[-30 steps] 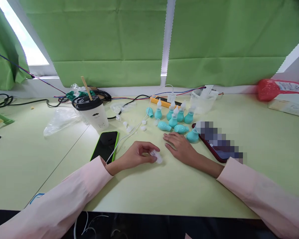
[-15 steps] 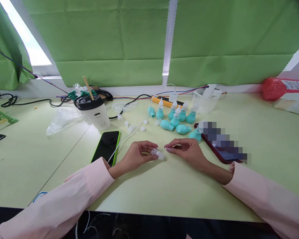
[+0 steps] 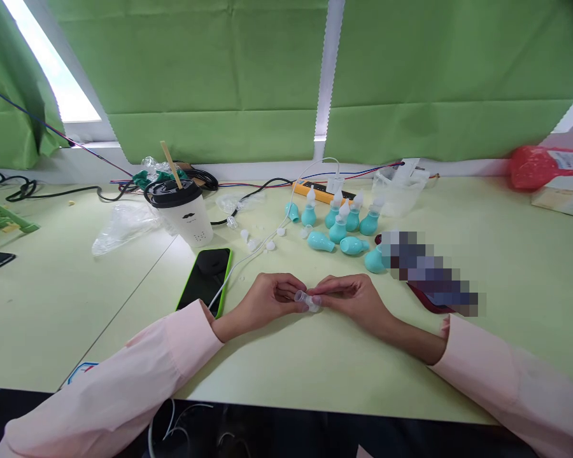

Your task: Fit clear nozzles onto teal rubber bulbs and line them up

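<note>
Between the fingertips of my left hand (image 3: pixel 279 298) is a small clear plastic nozzle piece (image 3: pixel 302 296), its open, flared end facing left and up. My right hand (image 3: pixel 356 298) is closed in a pinch and touches the right end of that piece; whatever lies between its fingertips is hidden. Both hands meet just above the table near its middle. Beyond them are several teal squeeze bulbs (image 3: pixel 321 241), some upright with clear tips (image 3: pixel 311 194), others on their sides. Small white caps (image 3: pixel 270 245) lie left of the bulbs, beside a white cable.
A green-edged phone (image 3: pixel 205 280) lies by my left forearm, and a dark red phone (image 3: pixel 430 299), partly blurred, lies to the right. Behind stand a lidded paper cup (image 3: pixel 186 219), a clear plastic bag (image 3: pixel 121 229), an orange power strip (image 3: pixel 305 191) and a translucent tub (image 3: pixel 396 197).
My right hand has moved left and its fingertips now meet the clear piece. My left hand has turned the piece so its open end shows more.
</note>
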### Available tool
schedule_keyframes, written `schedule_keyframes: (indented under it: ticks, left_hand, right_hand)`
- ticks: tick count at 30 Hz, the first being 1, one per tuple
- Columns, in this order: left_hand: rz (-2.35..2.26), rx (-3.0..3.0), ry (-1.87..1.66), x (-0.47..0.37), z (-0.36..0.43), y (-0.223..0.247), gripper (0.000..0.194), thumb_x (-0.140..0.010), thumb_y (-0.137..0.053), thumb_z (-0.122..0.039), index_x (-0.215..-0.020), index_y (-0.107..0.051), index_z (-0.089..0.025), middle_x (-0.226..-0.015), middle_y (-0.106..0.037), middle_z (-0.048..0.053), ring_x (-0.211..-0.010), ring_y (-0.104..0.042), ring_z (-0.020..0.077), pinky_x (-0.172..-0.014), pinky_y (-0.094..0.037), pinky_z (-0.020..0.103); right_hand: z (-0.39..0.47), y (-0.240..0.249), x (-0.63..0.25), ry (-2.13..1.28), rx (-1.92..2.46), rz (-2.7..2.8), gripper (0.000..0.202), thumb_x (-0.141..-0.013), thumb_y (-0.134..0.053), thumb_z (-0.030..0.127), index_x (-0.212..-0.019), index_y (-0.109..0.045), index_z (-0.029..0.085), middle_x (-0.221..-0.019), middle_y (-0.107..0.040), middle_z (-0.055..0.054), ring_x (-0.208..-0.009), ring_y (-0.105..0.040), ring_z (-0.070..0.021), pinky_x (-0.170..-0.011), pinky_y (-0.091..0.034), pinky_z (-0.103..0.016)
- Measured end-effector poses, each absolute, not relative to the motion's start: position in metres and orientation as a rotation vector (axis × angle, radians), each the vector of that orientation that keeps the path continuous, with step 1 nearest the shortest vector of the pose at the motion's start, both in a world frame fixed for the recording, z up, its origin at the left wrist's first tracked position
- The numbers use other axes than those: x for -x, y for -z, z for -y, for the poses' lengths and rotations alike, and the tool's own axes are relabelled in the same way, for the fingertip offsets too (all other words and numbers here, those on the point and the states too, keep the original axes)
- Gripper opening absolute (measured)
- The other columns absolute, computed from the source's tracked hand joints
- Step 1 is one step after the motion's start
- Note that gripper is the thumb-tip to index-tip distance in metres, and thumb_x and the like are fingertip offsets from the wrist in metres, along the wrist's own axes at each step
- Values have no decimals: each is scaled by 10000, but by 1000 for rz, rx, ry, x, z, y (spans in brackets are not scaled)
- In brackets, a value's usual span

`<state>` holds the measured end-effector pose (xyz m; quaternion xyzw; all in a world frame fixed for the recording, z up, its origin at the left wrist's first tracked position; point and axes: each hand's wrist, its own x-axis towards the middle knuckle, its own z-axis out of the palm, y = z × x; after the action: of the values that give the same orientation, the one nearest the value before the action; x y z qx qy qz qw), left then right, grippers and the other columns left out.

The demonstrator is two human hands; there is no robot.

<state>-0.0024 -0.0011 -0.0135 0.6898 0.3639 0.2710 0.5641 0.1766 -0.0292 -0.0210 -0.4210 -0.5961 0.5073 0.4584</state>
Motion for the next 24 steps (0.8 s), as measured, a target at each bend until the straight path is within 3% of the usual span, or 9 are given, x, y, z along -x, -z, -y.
schedule_keyframes:
  ticks: [13, 18, 24]
  left_hand:
    - [-852, -1722, -721, 3, 8, 10, 235, -583, -665, -241, -777, -611, -119, -751, -649, 47, -690, -612, 138, -666, -512, 253]
    - [-858, -1777, -756, 4, 9, 10, 219, -594, -660, -248, -766, -615, -120, -741, -652, 43, -663, -610, 129, -625, -515, 226]
    - [-866, -1864, -795, 4, 11, 12, 214, -619, -642, -274, -782, -628, -137, -735, -657, 34, -659, -609, 131, -618, -516, 225]
  right_hand:
    - [22, 16, -180, -1462, 1130, 1484, 292, -532, -710, 275, -790, -640, 155, -768, -654, -30, -721, -600, -149, -699, -478, -306]
    - [20, 16, -182, -1558, 1085, 1498, 229, -570, -682, 297, -752, -653, 162, -893, -651, -57, -824, -593, -174, -770, -458, -327]
    - [23, 14, -179, -1523, 1055, 1525, 191, -576, -678, 298, -712, -654, 168, -871, -650, -42, -793, -593, -159, -730, -468, -306]
